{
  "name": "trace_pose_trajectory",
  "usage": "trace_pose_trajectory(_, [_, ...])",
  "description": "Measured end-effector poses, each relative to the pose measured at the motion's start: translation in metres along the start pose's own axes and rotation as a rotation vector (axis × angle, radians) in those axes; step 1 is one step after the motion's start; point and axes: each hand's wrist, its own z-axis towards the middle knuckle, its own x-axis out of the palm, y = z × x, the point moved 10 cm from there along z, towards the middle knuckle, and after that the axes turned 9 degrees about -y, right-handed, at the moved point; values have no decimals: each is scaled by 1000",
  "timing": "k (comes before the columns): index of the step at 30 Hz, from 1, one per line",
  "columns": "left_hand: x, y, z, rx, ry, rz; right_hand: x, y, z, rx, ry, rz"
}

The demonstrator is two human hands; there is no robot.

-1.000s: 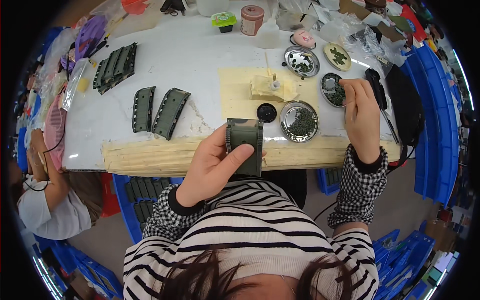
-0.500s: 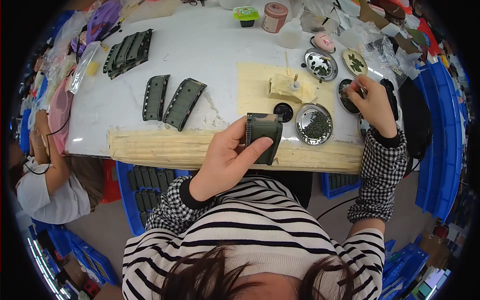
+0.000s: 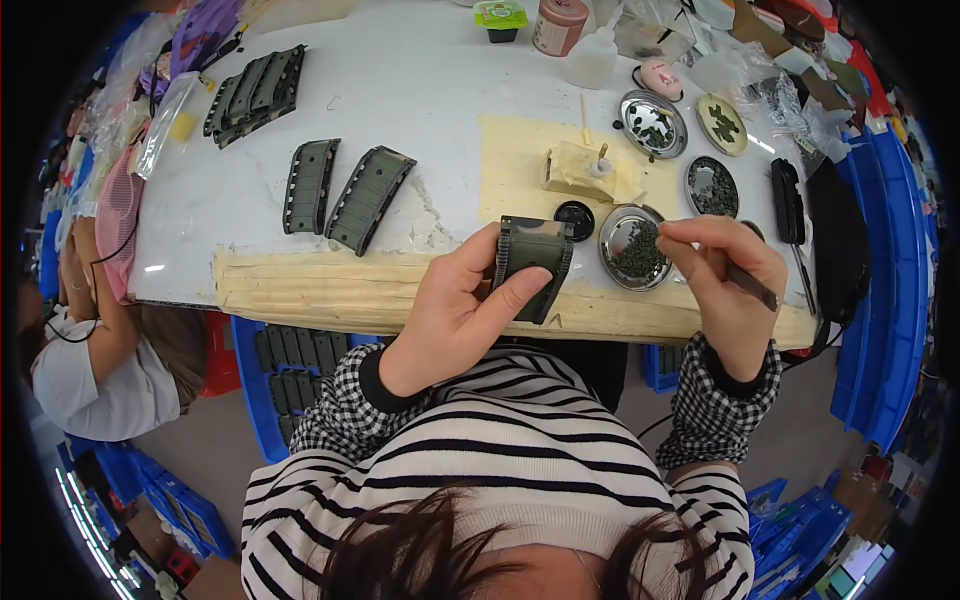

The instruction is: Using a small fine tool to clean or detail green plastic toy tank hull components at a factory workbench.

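My left hand (image 3: 452, 312) is closed around a curved dark-green plastic piece (image 3: 531, 262) with ribbed sides, the thumb pressed on its face. It is held just above the padded front edge of the table. Over the right rim of a round metal dish (image 3: 608, 262) of tiny dark-green parts (image 3: 640, 252), my right hand (image 3: 730, 285) pinches what look like metal tweezers (image 3: 752, 287). Their flat end sticks out behind the fingers; whether the tips hold a part is too small to tell. A small round black lid (image 3: 574, 219) lies between the held piece and the dish.
Two similar green pieces (image 3: 311, 187) and a stack of more (image 3: 256, 95) lie to the left. A tape-covered block (image 3: 580, 175) with a peg stands behind the dish. More dishes (image 3: 712, 188) of small parts and a black-handled tool (image 3: 788, 200) are at right. Another person's arm (image 3: 95, 285) shows at far left.
My right hand has come from the dish farther right toward me and left, to the dish nearest the held piece. The tweezers now show in it. My left hand keeps its grip, barely shifted.
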Motion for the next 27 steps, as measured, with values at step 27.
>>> trace_pose_trajectory(27, [5, -2, -3, 125, 24, -57, 64, 60, -33, -434, 20, -20])
